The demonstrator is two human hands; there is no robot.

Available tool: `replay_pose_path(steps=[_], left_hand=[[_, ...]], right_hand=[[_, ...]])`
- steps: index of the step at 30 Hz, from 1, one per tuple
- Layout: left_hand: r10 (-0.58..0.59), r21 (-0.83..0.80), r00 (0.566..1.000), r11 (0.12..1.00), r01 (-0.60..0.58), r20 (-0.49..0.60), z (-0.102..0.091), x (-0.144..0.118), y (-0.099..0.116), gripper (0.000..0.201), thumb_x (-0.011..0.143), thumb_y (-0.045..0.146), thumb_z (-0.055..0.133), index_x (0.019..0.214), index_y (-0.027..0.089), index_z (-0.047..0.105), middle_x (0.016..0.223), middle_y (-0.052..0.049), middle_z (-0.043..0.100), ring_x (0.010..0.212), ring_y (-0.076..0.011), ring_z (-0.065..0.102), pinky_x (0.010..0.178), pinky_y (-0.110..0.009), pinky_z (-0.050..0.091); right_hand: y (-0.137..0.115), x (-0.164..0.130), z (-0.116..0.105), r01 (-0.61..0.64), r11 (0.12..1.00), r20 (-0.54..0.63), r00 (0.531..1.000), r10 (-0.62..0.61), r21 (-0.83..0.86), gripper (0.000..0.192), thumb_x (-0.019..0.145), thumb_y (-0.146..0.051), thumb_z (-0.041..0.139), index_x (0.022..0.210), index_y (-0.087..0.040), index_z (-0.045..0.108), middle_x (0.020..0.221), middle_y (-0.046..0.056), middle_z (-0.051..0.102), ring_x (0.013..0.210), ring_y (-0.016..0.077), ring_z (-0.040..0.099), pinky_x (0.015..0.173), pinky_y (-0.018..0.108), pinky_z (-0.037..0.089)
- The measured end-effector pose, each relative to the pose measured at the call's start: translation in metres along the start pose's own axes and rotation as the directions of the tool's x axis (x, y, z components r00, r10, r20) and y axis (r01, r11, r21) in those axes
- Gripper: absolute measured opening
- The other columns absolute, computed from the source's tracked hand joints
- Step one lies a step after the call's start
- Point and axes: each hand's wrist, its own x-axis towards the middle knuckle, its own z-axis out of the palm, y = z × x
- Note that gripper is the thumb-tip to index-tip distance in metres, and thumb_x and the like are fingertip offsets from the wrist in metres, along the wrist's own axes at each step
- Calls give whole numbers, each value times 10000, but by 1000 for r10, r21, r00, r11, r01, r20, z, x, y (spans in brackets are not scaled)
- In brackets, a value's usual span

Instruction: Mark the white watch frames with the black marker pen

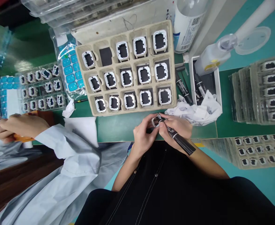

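Observation:
Between the fingers of my left hand (143, 134) is a small white watch-case frame (155, 122), held just in front of the tray. My right hand (178, 126) grips a black marker pen (181, 142), its tip end at the frame and its back end slanting down to the right. Fingers of both hands hide part of the frame. Right above them lies a beige moulded tray (132, 65), its pockets holding several like white frames on dark pads. One pocket in the top row shows only a dark pad (106, 57).
A crumpled white cloth (198, 111), a white box (218, 90) with markers, and bottles stand at right. Stacked clear trays (259, 93) lie farther right. At left, a co-worker's hands (17, 126) work beside another tray (42, 87) and blue-piece packs (70, 72).

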Motion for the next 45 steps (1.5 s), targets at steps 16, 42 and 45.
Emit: replay_pose_path(steps=[16,42,45], left_hand=[[-43,-189,999,981,42,1,3,6,3,453,1071,420,924,1449,235,757,1273,-75,914,1074,-202,933,1009,-285,777],[-21,-251,999,968,13,-30,1,13,7,429,1018,325,977,1404,244,807,1212,-36,926,1032,-181,932,1012,-259,770],[-7,-252,999,968,-3,-36,1,14,8,411,1033,338,962,1404,253,808,1235,-34,921,1048,-175,929,1011,-248,764]], right_hand=[[-4,0,-5,-97,994,-11,995,98,42,167,1080,-112,766,1024,-260,713,980,11,884,933,265,927,849,342,810],[-1,1,-2,-104,983,-66,991,115,154,173,1042,-132,799,1045,-280,710,885,-25,827,888,282,918,829,398,834],[-1,2,-3,-85,987,-56,994,93,134,184,1041,-112,796,1029,-274,711,899,-28,836,867,259,913,805,359,822]])
